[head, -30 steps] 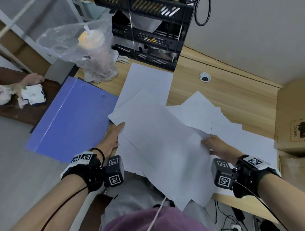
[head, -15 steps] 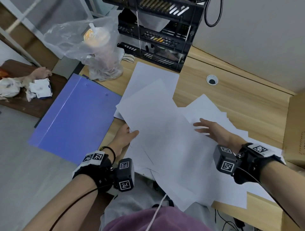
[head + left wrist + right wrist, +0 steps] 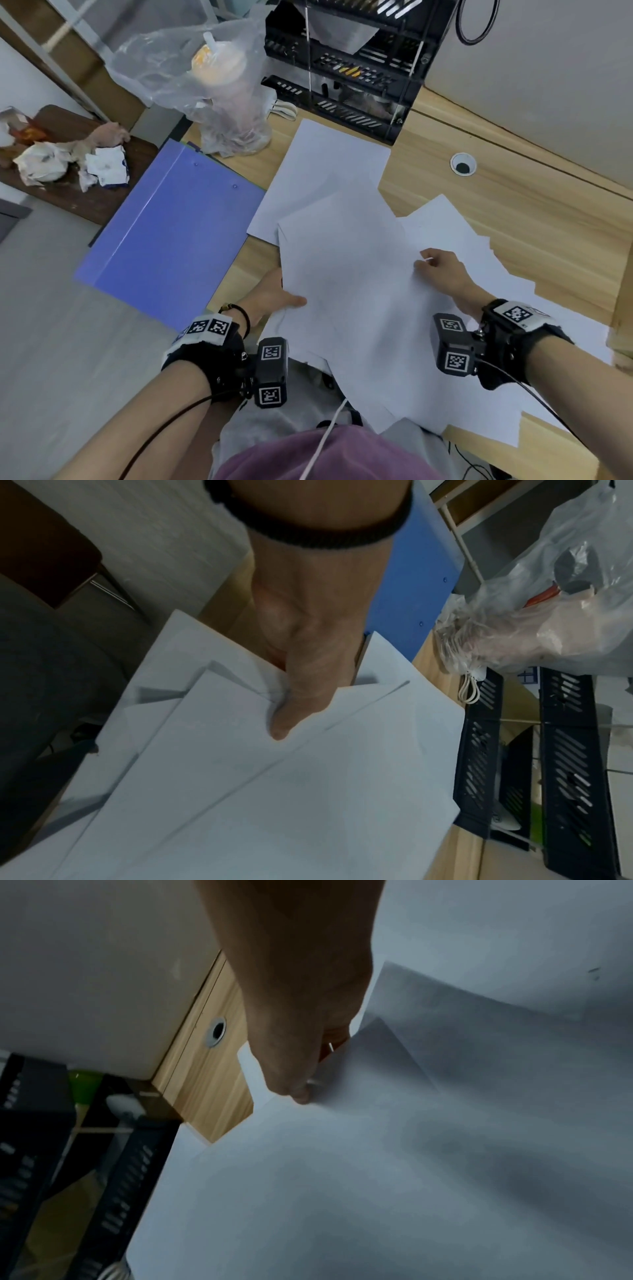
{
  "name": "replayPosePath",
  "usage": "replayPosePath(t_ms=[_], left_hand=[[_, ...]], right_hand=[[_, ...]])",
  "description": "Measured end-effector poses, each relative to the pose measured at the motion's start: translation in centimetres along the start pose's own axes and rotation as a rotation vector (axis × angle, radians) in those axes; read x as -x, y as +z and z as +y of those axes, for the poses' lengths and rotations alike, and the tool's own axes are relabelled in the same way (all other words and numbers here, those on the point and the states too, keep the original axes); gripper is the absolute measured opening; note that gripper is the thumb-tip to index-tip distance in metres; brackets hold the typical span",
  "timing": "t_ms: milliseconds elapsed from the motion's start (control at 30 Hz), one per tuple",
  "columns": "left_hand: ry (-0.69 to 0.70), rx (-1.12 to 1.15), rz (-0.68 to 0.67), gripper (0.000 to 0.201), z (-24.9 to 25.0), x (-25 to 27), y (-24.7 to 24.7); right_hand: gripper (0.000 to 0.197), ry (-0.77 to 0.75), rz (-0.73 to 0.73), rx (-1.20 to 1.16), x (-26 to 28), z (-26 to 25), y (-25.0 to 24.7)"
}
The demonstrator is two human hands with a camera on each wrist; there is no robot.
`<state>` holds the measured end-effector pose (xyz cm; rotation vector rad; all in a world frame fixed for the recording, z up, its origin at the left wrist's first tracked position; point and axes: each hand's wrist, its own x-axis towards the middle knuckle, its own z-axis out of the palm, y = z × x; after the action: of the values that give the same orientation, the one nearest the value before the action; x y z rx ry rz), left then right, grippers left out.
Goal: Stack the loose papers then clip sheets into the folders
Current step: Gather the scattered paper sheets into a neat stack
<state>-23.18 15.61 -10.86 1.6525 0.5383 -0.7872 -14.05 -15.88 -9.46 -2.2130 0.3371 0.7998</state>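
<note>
A sheaf of white sheets (image 3: 359, 291) lies askew over the near edge of the wooden desk (image 3: 513, 212). My left hand (image 3: 277, 298) pinches its left edge, thumb (image 3: 294, 696) on top and fingers hidden beneath. My right hand (image 3: 442, 270) sits at the sheaf's right edge with fingers (image 3: 301, 1093) curled onto the paper there. More loose sheets (image 3: 479, 246) fan out to the right, and one sheet (image 3: 325, 164) lies farther back. A closed blue folder (image 3: 171, 233) overhangs the desk's left edge, apart from both hands.
A plastic bag with a drink cup (image 3: 212, 85) stands at the back left beside a black tray rack (image 3: 349, 68). A cable hole (image 3: 463, 164) is in the desk behind the papers. A cardboard box (image 3: 623, 274) is at the right. Crumpled paper (image 3: 68, 164) lies on a low dark table.
My right hand went from gripping the sheaf's right edge, to lying flat with spread fingers, to curled at that edge. My left hand shifted its hold down the left edge.
</note>
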Motion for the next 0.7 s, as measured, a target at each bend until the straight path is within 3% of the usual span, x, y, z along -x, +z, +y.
replayPosePath(t_ms=[200, 300, 400, 500, 600, 700], left_hand=[[0.000, 0.043, 0.069, 0.037, -0.2, -0.4, 0.3], [-0.004, 0.077, 0.086, 0.037, 0.3, -0.1, 0.1], [-0.008, 0.141, 0.095, 0.039, 0.7, 0.0, -0.2], [-0.018, 0.198, 0.108, 0.037, 0.7, -0.3, -0.4], [0.006, 0.206, 0.104, 0.038, 1.2, -0.4, -0.2], [0.094, 0.122, 0.128, 0.036, 1.9, -0.3, 0.2]], right_hand=[[0.023, -0.035, -0.268, 0.186, 1.0, 2.7, -3.4], [0.037, -0.074, -0.328, 0.436, 1.2, 3.2, -2.9], [0.034, -0.126, -0.386, 0.569, 1.3, 2.8, -2.0], [0.005, -0.171, -0.362, 0.444, 1.6, 2.1, -0.8], [0.029, -0.184, -0.240, 0.300, 1.8, 1.5, 0.5], [0.019, -0.222, -0.328, 0.385, 1.8, 1.2, 1.0]])
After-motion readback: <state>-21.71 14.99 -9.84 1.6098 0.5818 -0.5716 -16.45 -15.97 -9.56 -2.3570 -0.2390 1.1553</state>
